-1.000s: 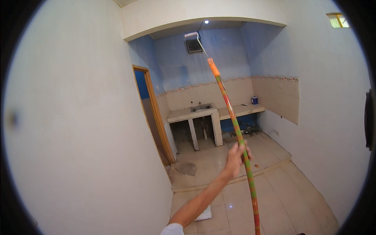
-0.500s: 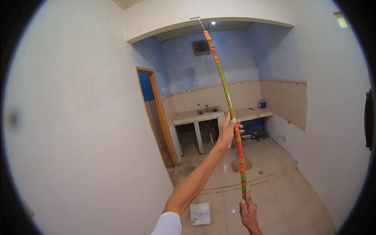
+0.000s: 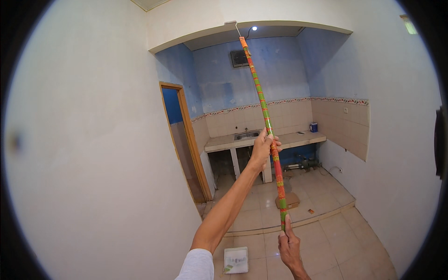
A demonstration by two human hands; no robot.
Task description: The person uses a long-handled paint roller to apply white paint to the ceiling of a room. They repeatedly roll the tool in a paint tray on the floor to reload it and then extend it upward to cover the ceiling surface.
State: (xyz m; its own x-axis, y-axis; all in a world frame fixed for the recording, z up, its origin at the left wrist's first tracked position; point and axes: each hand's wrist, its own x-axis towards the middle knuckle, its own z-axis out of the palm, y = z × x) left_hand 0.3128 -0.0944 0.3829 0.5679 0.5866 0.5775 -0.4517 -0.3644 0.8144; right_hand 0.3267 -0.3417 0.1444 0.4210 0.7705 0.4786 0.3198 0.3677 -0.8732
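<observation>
I hold a paint roller on a long pole wrapped in green, red and orange bands. My left hand is closed around its middle. Lower down, my right hand grips the bottom end, one finger stretched along the shaft. The pole slants up and away, leaning a little left. At its top, a thin wire frame carries the small roller head, which lies against the lower part of the white beam over the kitchen opening. Whether it presses on the surface cannot be made out.
A white paint tray lies on the tiled floor below my left arm. Beyond a low step stand a counter with a sink, a blue can, a pump and a flat cardboard piece. A wooden door frame is at left.
Both hands and the lower pole have shifted left, and my right hand sits slightly higher in view. The roller head stays almost in place on the beam. My grip is unchanged.
</observation>
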